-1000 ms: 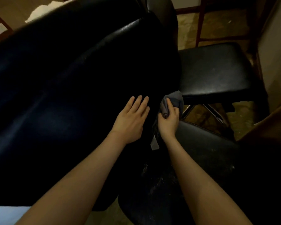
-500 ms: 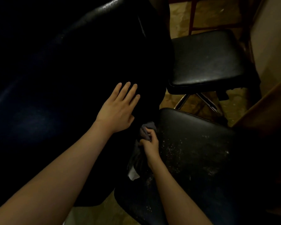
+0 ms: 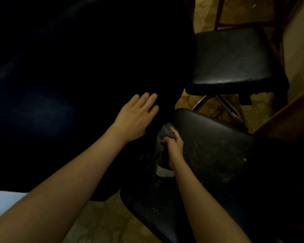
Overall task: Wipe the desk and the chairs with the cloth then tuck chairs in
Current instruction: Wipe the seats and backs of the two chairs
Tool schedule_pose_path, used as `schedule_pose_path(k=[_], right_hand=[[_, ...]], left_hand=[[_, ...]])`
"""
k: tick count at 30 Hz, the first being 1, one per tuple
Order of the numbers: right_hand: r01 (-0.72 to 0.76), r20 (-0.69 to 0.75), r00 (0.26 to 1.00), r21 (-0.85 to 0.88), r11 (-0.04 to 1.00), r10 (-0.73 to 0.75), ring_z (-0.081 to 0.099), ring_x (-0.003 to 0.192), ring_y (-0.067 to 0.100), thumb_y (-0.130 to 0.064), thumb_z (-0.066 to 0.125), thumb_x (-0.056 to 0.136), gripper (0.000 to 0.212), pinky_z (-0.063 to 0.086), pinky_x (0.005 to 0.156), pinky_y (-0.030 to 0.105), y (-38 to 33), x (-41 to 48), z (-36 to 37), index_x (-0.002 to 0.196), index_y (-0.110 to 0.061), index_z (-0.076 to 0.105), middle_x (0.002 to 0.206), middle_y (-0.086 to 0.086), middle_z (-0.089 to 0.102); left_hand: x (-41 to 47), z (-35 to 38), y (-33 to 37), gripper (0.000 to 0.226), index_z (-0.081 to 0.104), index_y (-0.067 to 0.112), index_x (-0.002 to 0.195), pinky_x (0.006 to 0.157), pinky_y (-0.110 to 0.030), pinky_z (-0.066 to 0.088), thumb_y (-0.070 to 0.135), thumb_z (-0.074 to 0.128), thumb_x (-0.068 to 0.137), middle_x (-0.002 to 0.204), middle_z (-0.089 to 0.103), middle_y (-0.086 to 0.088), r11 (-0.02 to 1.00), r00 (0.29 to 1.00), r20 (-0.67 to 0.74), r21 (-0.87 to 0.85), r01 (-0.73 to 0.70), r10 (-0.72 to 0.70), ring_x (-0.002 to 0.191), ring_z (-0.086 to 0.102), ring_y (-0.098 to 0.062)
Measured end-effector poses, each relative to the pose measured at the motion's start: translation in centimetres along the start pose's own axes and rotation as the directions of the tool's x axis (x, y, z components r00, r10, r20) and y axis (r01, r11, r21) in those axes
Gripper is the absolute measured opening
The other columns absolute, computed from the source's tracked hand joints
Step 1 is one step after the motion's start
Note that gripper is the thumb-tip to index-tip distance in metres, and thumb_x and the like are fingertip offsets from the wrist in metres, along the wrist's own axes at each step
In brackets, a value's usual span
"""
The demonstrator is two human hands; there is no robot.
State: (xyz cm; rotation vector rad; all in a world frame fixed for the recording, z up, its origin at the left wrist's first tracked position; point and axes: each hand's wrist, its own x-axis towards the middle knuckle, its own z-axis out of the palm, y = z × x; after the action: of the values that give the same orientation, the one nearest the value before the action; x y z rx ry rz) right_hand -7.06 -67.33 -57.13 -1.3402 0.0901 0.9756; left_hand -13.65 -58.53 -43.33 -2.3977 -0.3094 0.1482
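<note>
Our left hand (image 3: 136, 118) lies flat with straight fingers on the big black chair back (image 3: 68, 76). We think it keeps the chair from turning. Our right hand (image 3: 174, 146) squeezes the grey cloth (image 3: 165, 132) in a fist, down where the chair back meets the dusty seat (image 3: 218, 155), likely to rub dirt out of that crack. Another black chair (image 3: 235, 57) waits farther off on the right.

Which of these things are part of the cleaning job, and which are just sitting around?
In the job: cloth in the right hand; dusty near chair, left hand on its back; far chair.
Just there: floor; white object at lower left.
</note>
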Motion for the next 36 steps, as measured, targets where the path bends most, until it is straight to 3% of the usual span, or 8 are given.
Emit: schedule_pose_path(k=[2, 6, 12, 15, 23, 28, 33, 36], right_hand=[[0.071, 0.075, 0.995, -0.062, 0.996, -0.066, 0.054, 0.114, 0.025, 0.011, 0.047, 0.087, 0.058, 0.045, 0.099, 0.039, -1.2, 0.2, 0.7, 0.139, -0.014, 0.045, 0.129, 0.010, 0.054], [0.069, 0.105, 0.992, -0.024, 0.997, -0.067, 0.054, 0.108, 0.022, 0.013, 0.046, 0.086, 0.055, 0.046, 0.088, 0.032, -0.4, -1.3, 1.7, 0.132, -0.016, 0.049, 0.117, 0.007, 0.056], [-0.066, 0.149, 0.986, -0.020, 0.998, 0.068, 0.055, 0.088, 0.021, 0.012, 0.045, 0.086, 0.045, 0.045, 0.070, 0.027, 4.8, -4.5, 2.4, 0.114, -0.022, 0.055, 0.107, 0.013, 0.058], [-0.159, 0.135, 0.978, -0.019, 0.987, 0.160, 0.054, 0.091, 0.024, 0.015, 0.045, 0.083, 0.048, 0.044, 0.069, 0.027, 6.0, -5.8, 2.6, 0.114, -0.021, 0.053, 0.104, 0.013, 0.058], [-0.174, 0.259, 0.941, -0.177, 0.969, 0.217, 0.054, 0.074, 0.018, 0.012, 0.037, 0.090, 0.037, 0.047, 0.057, 0.017, 9.1, -10.9, 1.9, 0.125, 0.010, 0.050, 0.100, 0.022, 0.058], [-0.051, 0.427, 0.847, -0.530, 0.847, 0.317, 0.050, 0.067, 0.013, 0.022, 0.042, 0.073, 0.032, 0.041, 0.051, 0.010, 10.8, -14.3, 1.1, 0.073, -0.003, 0.062, 0.070, 0.008, 0.056], [-0.031, 0.281, 0.944, -0.440, 0.898, 0.171, 0.055, 0.076, 0.015, 0.020, 0.044, 0.074, 0.043, 0.045, 0.061, 0.018, 9.1, -12.3, 0.0, 0.104, -0.003, 0.063, 0.080, 0.006, 0.061], [0.170, 0.240, 0.969, -0.448, 0.878, -0.065, 0.056, 0.077, 0.018, 0.009, 0.048, 0.081, 0.030, 0.044, 0.062, 0.019, 6.2, -9.4, -0.1, 0.086, -0.013, 0.066, 0.078, 0.007, 0.061]], left_hand=[[-1.9, 0.3, 0.9, 0.046, 0.068, 0.016, 0.088, 0.073, -0.035, 0.031, 0.030, 0.078, 0.045, 0.099, 0.064, -0.009, 1.000, 1.000, 0.003, -0.029, -0.012, 0.013, 0.092, 0.047, -0.028], [-5.5, 0.2, 2.3, 0.038, 0.067, 0.016, 0.073, 0.063, -0.033, 0.024, 0.026, 0.080, 0.039, 0.075, 0.060, -0.005, 0.994, 0.996, 0.085, -0.099, 0.046, -0.038, 0.070, 0.056, -0.024], [-13.1, 0.1, 6.9, 0.040, 0.068, 0.012, 0.071, 0.062, -0.034, 0.025, 0.018, 0.085, 0.034, 0.070, 0.061, -0.007, 0.950, 0.977, 0.175, -0.265, 0.167, -0.123, 0.065, 0.057, -0.027], [-14.3, 2.0, 7.2, 0.019, 0.068, 0.013, 0.074, 0.064, -0.033, 0.025, 0.018, 0.069, 0.056, 0.075, 0.062, -0.006, 0.961, 0.983, 0.104, -0.214, 0.174, -0.155, 0.077, 0.044, -0.026], [-17.7, 1.9, 9.4, 0.040, 0.068, 0.011, 0.079, 0.070, -0.032, 0.029, 0.018, 0.085, 0.044, 0.077, 0.061, -0.006, 0.917, 0.967, 0.103, -0.308, 0.254, -0.233, 0.072, 0.061, -0.024], [-20.7, 2.1, 9.8, 0.037, 0.069, 0.011, 0.073, 0.069, -0.031, 0.029, 0.018, 0.085, 0.040, 0.076, 0.063, -0.005, 0.917, 0.968, 0.140, -0.315, 0.244, -0.209, 0.072, 0.063, -0.023], [-21.1, 2.6, 10.9, 0.026, 0.066, 0.013, 0.071, 0.063, -0.030, 0.042, 0.013, 0.041, 0.067, 0.073, 0.061, -0.004, 0.900, 0.959, 0.073, -0.333, 0.282, -0.274, 0.070, 0.059, -0.022], [-21.2, 3.5, 13.0, 0.023, 0.066, 0.009, 0.063, 0.047, -0.024, 0.044, 0.010, 0.043, 0.065, 0.063, 0.058, -0.005, 0.867, 0.929, 0.162, -0.336, 0.369, -0.333, 0.056, 0.059, -0.021]])
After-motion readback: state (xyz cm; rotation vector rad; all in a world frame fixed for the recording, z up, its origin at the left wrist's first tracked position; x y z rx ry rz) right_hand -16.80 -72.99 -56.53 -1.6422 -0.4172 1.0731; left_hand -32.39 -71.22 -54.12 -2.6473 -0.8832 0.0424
